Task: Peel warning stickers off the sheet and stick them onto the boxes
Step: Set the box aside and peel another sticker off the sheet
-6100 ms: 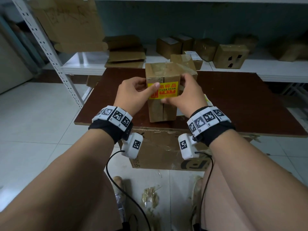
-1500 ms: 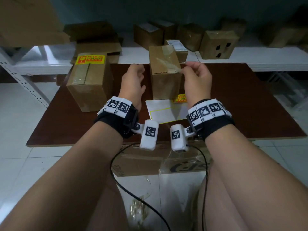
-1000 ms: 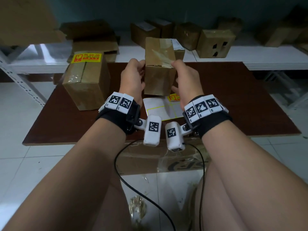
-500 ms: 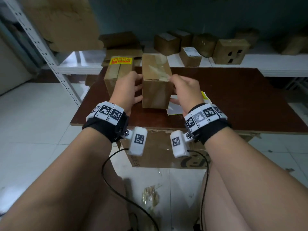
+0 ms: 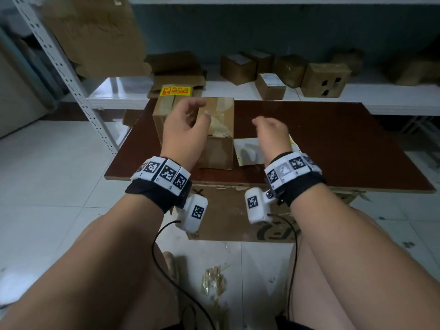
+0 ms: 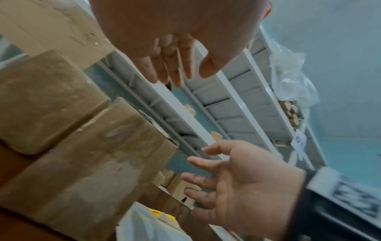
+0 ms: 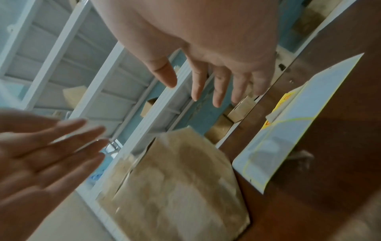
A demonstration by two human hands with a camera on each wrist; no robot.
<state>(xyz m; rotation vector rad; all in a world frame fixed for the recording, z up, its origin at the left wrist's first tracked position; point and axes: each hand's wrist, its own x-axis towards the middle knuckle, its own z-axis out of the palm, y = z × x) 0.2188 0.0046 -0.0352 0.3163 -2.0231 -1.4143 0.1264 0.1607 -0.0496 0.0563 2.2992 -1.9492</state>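
Brown table (image 5: 333, 139): both hands empty, fingers spread; right wrist view alone shows sticker sheet (image 7: 288, 138) yellow outlines.

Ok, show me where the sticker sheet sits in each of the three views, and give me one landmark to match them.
Head: the sticker sheet lies flat on the table, just right of the unlabelled box and partly behind the right wrist.
Left wrist: only its corner shows at the bottom centre, beside that box.
Right wrist: it lies on the right, with the box to its left.
Shared landmark: the unlabelled box next to the sheet.
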